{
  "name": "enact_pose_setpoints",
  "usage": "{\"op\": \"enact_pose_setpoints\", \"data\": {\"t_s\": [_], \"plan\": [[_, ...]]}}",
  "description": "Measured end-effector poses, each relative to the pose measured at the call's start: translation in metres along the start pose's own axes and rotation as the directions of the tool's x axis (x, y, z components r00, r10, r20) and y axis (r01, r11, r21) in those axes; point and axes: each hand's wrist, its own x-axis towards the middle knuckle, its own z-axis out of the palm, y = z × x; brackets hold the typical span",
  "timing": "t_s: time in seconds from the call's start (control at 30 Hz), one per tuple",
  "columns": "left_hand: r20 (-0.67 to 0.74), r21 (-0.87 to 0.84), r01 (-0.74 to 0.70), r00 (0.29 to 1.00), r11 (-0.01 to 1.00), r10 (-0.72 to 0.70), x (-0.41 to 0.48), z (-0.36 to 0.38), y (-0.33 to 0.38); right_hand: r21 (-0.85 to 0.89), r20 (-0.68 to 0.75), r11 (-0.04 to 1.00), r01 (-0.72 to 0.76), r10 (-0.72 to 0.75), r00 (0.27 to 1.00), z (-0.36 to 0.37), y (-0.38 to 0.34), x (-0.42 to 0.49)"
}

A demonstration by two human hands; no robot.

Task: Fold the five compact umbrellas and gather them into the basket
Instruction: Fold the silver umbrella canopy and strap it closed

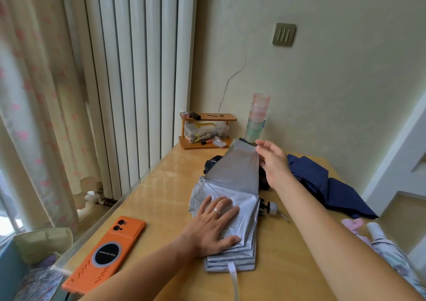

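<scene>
On the wooden tabletop (288, 254), closest to the camera, the left hand (213, 226) lies flat on the silver umbrella (232, 199), its fingers (227, 211) spread wide and pressing the stacked folded panels down; a ring shows on one finger. A white strap (233, 277) trails from the umbrella's near end toward the tabletop's front edge. Left of that hand an orange phone (105, 254) rests camera side up near the tabletop's left edge. At the right edge lie a pale patterned umbrella (389, 252) and something pink (352, 223), partly cut off by the frame. Farther on, the right hand (275, 164) holds one raised silver panel by its far corner, fingertips pinched on the fabric edge, the other fingers loosely curled. The umbrella's black handle end (268, 207) pokes out just right of the folds. Behind the right wrist a navy umbrella (327, 185) sprawls unfolded, and a black one (211, 163) shows beside the lifted panel. Bare wood lies between phone and silver umbrella. At the far corner stand a small wooden rack (205, 130) with a clear box and a stack of tinted cups (257, 118), against a cream wall; a white radiator (138, 70) and curtain (34, 93) run along the left.
</scene>
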Motion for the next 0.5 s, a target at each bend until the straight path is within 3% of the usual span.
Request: {"op": "enact_pose_setpoints", "data": {"t_s": [0.13, 0.23, 0.37, 0.5], "plan": [[0.046, -0.005, 0.015, 0.999, 1.0, -0.015, 0.001, 0.0, 0.0, -0.111, -0.025, 0.994, 0.007, -0.009, 1.0, -0.005, 0.005, 0.001], [0.049, -0.011, 0.023, 0.999, 1.0, -0.022, 0.002, 0.001, 0.0, -0.238, 0.093, 0.97, -0.051, 0.075, 0.993, -0.011, 0.013, -0.002], [0.072, -0.021, 0.029, 0.997, 0.999, -0.028, 0.002, 0.002, -0.001, -0.414, 0.162, 0.91, 0.025, 0.047, 0.986, -0.011, 0.008, -0.007], [0.094, -0.031, 0.037, 0.995, 0.999, -0.034, 0.003, 0.004, -0.002, -0.485, -0.019, 0.87, 0.092, -0.115, 0.993, -0.004, -0.002, -0.006]]}}
